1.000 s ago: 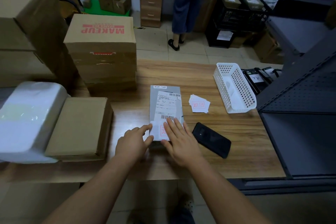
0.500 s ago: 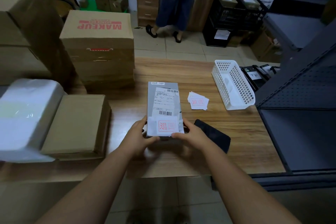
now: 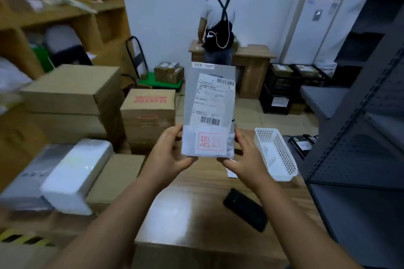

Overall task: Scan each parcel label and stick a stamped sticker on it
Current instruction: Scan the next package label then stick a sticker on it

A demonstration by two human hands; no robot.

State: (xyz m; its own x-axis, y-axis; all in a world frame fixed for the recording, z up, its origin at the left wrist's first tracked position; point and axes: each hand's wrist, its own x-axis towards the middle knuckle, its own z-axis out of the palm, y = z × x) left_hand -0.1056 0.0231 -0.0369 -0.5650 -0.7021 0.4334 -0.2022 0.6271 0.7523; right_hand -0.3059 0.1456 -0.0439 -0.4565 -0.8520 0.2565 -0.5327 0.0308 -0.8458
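A flat grey parcel [image 3: 209, 85] is held up in the air above the wooden table [image 3: 196, 207]. It carries a white shipping label [image 3: 213, 102] with barcodes, and below that a white sticker with a red stamp [image 3: 210, 142]. My left hand [image 3: 168, 155] grips the parcel's lower left edge. My right hand [image 3: 244, 159] grips its lower right edge. A black phone [image 3: 246, 209] lies on the table below my right arm. A corner of the loose stickers [image 3: 231, 173] shows under my right hand.
A white plastic basket [image 3: 276, 155] stands on the table at the right. Cardboard boxes [image 3: 148, 113] and a white wrapped parcel [image 3: 76, 172] crowd the left. Dark metal shelving [image 3: 360, 137] rises at the right. A person [image 3: 217, 28] stands at a desk behind.
Both hands took hold of the parcel's near end and lifted it off the table to upright. The view tilted up. The person behind moved to the desk.
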